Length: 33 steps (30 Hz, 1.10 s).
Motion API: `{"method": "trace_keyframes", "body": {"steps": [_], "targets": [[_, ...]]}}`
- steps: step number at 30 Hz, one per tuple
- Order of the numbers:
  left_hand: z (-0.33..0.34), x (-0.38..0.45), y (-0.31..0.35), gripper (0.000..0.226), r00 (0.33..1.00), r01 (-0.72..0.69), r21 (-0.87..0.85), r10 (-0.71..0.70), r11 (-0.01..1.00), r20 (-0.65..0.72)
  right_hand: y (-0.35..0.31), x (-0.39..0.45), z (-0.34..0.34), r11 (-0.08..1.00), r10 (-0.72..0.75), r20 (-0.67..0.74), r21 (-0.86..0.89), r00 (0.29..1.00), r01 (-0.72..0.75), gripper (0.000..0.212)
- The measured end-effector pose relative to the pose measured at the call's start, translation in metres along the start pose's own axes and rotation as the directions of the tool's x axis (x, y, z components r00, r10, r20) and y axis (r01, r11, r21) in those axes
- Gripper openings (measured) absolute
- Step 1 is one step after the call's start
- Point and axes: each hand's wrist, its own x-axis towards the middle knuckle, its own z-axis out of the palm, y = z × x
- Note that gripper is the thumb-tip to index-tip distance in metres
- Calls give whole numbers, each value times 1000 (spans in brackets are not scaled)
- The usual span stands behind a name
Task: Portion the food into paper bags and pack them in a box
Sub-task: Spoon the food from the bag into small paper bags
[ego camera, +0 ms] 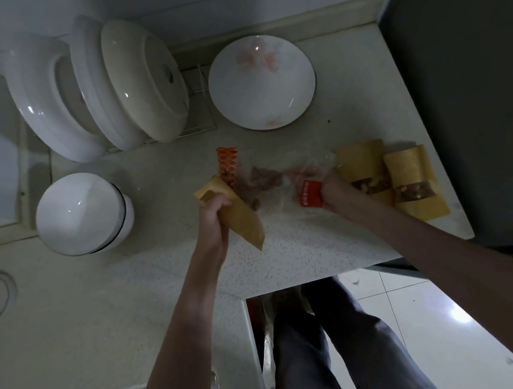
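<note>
A paper bag (238, 212), tilted over the countertop (160, 276), lies beside a clear plastic food packet (266, 181) holding brownish pieces. Likely fault: pieces spilling onto the counter should the bag mouth collapse or sit off the packet's opening. The left hand (215, 216) is clenched round the bag's upper part; the right hand (331, 189) grasps the packet's red-labelled end. Two filled bags (389, 173) lie just right of it; no box is in view.
</note>
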Motion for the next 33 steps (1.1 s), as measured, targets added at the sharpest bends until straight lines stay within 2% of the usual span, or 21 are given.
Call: {"method": "trace_keyframes", "body": {"steps": [2,5,7,10,14,18,23,28,31,33], "targets": [[0,0,0,25,1000,-2,-6,2,1000,-12,0,-2,-4,997,-28,-6,-67,1000,28,18],[-4,0,-3,24,999,14,21,-13,1000,-31,1,-6,-16,980,-104,-2,-173,995,102,12],[-7,0,-4,23,997,38,31,-36,999,-64,4,-4,-27,968,-138,-9,-215,990,132,19],[-5,2,-6,23,992,66,-17,-67,998,-109,5,-4,-43,978,-126,-40,-170,991,118,30],[-2,3,-4,20,985,84,-42,-90,996,-150,5,-9,-60,997,-77,-13,-34,997,76,16],[2,1,-1,29,952,170,-72,-182,983,-247,5,-17,-78,996,-88,-32,8,996,88,16],[8,-1,4,21,944,177,-77,-192,981,-268,3,-25,-95,991,-132,-84,-21,988,131,21],[8,1,7,23,935,183,-93,-203,979,-292,-6,-36,-112,986,-159,-85,-68,984,154,22],[9,6,9,6,927,157,-44,-163,987,-336,-15,-49,-120,990,-139,-107,-24,985,137,15],[11,5,14,9,922,164,7,-151,986,-356,-24,-58,-121,991,-135,-125,-27,983,133,14]]}}
